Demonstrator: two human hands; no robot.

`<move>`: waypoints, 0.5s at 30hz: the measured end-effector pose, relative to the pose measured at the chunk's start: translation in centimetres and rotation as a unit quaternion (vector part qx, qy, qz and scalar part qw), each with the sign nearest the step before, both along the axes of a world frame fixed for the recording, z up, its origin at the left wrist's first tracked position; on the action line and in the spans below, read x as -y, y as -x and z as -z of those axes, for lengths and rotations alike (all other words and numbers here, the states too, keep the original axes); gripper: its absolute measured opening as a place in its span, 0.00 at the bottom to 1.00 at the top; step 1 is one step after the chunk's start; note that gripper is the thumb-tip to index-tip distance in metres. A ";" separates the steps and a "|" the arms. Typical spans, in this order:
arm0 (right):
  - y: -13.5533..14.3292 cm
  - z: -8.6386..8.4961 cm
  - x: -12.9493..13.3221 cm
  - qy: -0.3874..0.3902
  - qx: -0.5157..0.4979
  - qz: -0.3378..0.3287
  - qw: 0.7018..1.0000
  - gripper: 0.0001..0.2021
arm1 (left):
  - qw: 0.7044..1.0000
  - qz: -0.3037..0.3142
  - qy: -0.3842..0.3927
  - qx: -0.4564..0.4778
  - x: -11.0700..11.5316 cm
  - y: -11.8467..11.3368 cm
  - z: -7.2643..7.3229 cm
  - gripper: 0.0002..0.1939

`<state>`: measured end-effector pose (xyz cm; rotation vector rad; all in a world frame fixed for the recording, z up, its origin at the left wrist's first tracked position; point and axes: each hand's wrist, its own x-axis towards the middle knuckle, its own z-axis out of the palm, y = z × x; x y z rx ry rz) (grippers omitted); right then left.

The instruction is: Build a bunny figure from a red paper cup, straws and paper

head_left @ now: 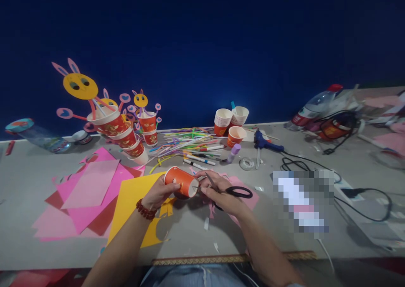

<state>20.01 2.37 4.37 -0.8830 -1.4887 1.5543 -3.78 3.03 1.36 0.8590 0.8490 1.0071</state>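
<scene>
My left hand (160,194) is wrapped round an orange-red paper cup (180,180), which lies tilted on its side with its base toward the right. Black-handled scissors (239,191) are in my right hand (218,192), their blades apart. One blade points at the cup's base, and the fingers of this hand are close beside the cup. Just where the blade tip meets the base is too small to tell. Yellow paper (136,207) with cut-out curves lies beneath and left of the cup.
Pink sheets (91,185) lie left, below stacked cups with rabbit faces (80,86). Coloured sticks (190,139), markers (198,164), a glue stick (234,152) and stacked cups (222,120) stand or lie behind. A blue glue gun (267,142) with its cord and a bottle (313,109) are right.
</scene>
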 end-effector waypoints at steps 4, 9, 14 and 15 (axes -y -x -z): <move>-0.2 -0.2 -0.1 0.005 0.012 -0.015 1.000 0.09 | 1.000 -0.003 0.006 0.003 0.0 -0.1 -0.1 0.16; 0.2 -0.1 0.0 -0.014 0.005 0.000 1.000 0.10 | 1.000 -0.013 0.014 0.002 -0.1 0.0 -0.2 0.17; 0.7 0.0 0.3 0.017 -0.007 0.035 0.999 0.11 | 1.000 -0.015 0.018 0.017 0.0 0.2 -0.2 0.17; 0.7 0.0 0.3 0.016 -0.002 0.038 0.999 0.11 | 1.000 -0.013 0.016 0.020 0.0 0.2 -0.2 0.17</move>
